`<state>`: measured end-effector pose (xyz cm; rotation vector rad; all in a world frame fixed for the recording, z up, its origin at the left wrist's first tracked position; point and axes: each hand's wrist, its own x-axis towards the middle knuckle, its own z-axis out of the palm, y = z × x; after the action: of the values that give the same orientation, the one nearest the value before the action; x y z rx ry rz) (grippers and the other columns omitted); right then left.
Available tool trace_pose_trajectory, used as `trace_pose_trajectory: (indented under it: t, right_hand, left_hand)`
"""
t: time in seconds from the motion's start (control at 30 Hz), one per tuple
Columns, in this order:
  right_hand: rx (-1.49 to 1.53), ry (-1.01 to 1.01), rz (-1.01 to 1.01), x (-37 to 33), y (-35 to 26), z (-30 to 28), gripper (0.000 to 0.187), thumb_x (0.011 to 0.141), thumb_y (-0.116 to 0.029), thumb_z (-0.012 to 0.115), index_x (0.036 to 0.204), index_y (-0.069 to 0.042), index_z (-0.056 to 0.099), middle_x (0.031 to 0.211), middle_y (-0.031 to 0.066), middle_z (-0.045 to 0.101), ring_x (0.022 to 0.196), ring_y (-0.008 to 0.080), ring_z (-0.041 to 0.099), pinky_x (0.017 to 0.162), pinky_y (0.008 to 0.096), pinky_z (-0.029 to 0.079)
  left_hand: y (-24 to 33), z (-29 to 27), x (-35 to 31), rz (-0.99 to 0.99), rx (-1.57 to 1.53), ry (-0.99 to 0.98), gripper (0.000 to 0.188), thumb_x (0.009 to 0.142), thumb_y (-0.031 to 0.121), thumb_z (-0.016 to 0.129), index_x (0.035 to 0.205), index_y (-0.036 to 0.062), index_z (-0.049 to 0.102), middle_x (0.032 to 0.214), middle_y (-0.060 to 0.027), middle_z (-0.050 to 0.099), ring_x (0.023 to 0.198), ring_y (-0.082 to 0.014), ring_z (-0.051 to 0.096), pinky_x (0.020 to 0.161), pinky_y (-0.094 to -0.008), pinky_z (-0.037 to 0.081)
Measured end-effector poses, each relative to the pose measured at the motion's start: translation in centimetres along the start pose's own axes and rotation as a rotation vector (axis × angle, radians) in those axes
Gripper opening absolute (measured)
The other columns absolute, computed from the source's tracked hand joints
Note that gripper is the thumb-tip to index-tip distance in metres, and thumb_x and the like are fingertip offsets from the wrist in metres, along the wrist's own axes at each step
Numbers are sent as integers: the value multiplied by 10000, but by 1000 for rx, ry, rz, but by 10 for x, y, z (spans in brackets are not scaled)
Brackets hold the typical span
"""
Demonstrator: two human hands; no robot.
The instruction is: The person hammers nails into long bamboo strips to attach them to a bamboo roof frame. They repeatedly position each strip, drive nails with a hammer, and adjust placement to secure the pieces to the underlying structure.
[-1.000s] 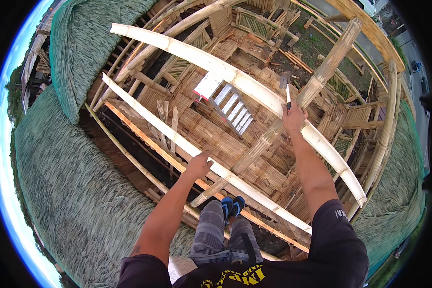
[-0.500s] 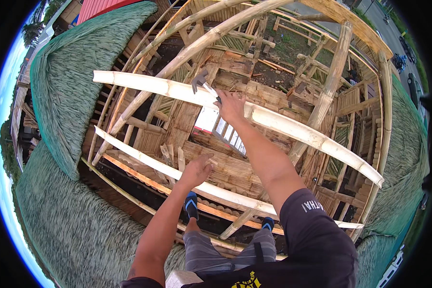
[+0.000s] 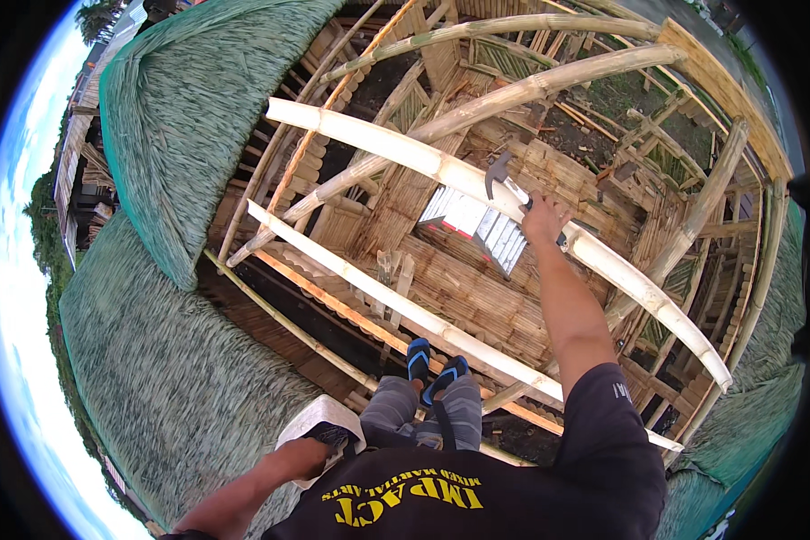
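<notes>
Head view, right hand: the right hand [image 3: 542, 219] is stretched out at arm's length and closed around the handle of a steel claw hammer with a dark grip [image 3: 506, 182], whose head sits just above the long pale bamboo pole running across the roof frame [image 3: 405, 148].
Head view, left hand: the left hand [image 3: 301, 457] is low beside the hip, near a white foam block [image 3: 319, 418]; how far it is open I cannot tell.
Step in hand: it looks like nailing or tapping at the upper pole, with the hammer poised at the work spot.
Next move calls for: judged from the reach, a short controlled swing with the body kept balanced.
Footing: both feet in blue sandals [image 3: 432, 364] rest on the lower pale bamboo pole [image 3: 378, 292], a narrow, round perch.
Edges: open gaps drop between the poles to the woven bamboo structure [image 3: 477, 297] far below.
Open room: green thatch roofing [image 3: 171, 144] lies to the left; the air around the right arm is unobstructed, though poles cross close ahead.
</notes>
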<state>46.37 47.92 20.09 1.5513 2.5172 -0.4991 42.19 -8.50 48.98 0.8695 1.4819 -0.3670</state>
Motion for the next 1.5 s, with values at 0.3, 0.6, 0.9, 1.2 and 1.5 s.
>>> trace_pose_trajectory:
  t: [0.3,0.6,0.9,1.2,1.5]
  right_hand:
    - [35,22,16,3,7,15,434,952,-390,687,1346,-222,615,1343,94,591,1320,346,484,1165,629,218]
    - [76,98,80,7,-3,16,403,937,-363,709,1300,-202,639,1367,69,580,1354,344,460,1201,626,198]
    - [4,117,87,14,-6,26,373,925,-324,724,1271,-216,638,1385,35,566,1374,314,451,1194,603,225]
    - [-51,196,117,11,-16,40,341,922,-304,725,1252,-260,649,1507,-2,516,1418,314,431,1173,661,241]
    - [830,462,567,-112,-265,145,388,1037,-341,611,1258,-47,487,760,218,637,671,434,644,609,486,477]
  left_hand:
    - [-79,50,83,-323,50,388,414,1015,351,516,1291,63,625,1190,-210,705,1024,-385,711,838,-496,574]
    - [-84,-144,30,-38,363,171,288,1018,275,515,1234,96,583,1087,-182,697,883,-393,713,741,-502,582]
    - [-84,-462,187,537,287,841,150,987,81,622,1120,35,674,1004,-175,680,848,-382,689,739,-445,560]
    - [-113,-549,393,1157,550,1192,193,876,85,703,1044,106,609,1182,-79,674,1091,-298,634,965,-446,479]
    - [-126,-559,422,1162,482,1221,134,925,242,697,1014,147,666,1174,30,732,975,-223,686,827,-360,498]
